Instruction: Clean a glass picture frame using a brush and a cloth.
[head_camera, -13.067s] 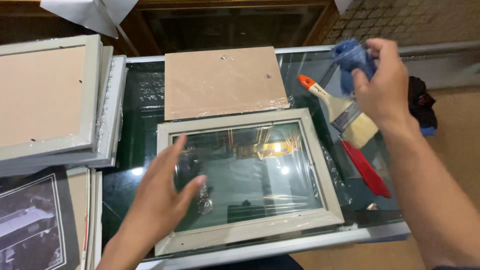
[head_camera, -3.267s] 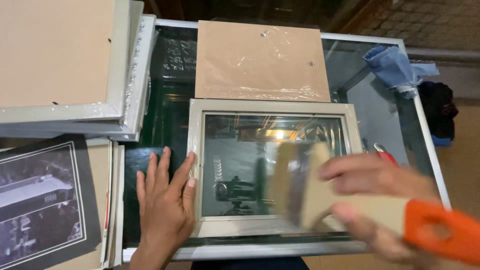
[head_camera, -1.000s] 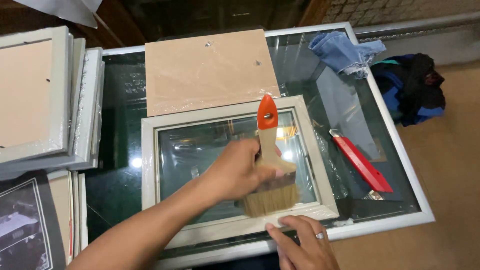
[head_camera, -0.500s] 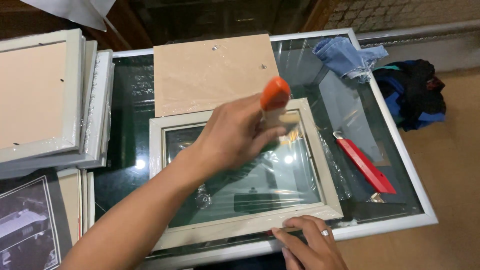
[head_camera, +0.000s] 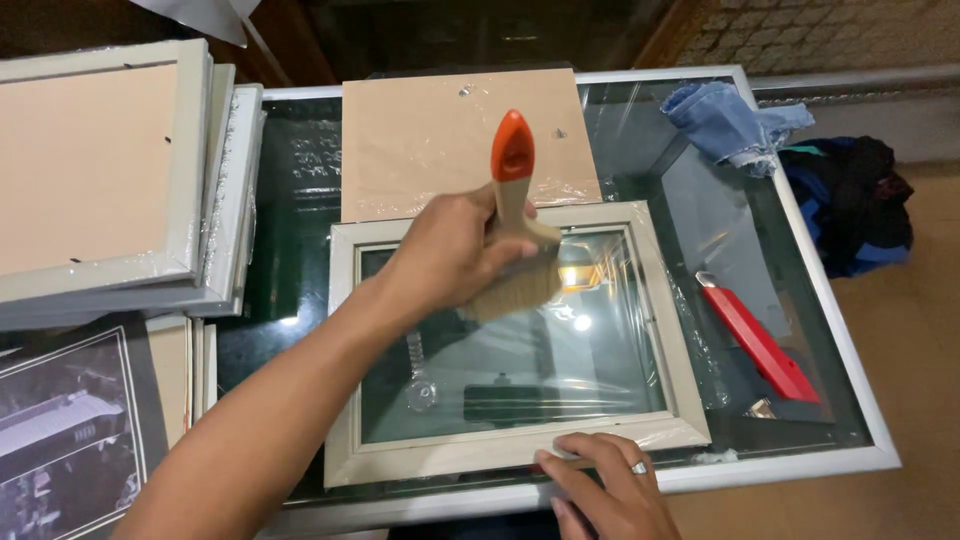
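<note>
Left hand (head_camera: 445, 255) is closed around the pale wooden handle of a wide flat paintbrush with an orange tip (head_camera: 514, 215), fingers wrapped fully, bristles pointing down and touching the upper part of the glass pane. I log the brush as sitting over the pale grey rectangular picture frame with glass, wrapped in clear film (head_camera: 655, 330), which lies flat on the glass-topped table with a white metal rim (head_camera: 830, 350). Right hand (head_camera: 610, 490) holds nothing; its fingers are loosely spread and press on the frame's lower edge, a ring visible on one finger. Brown hardboard backing sheet (head_camera: 430, 140) lies just behind the frame, touching its top edge. Red utility knife (head_camera: 758, 340) lies right of the frame, apart from it. Crumpled blue denim cloth (head_camera: 725, 122) rests at the far right corner. Stack of similar frames (head_camera: 110, 180) sits at left.
</note>
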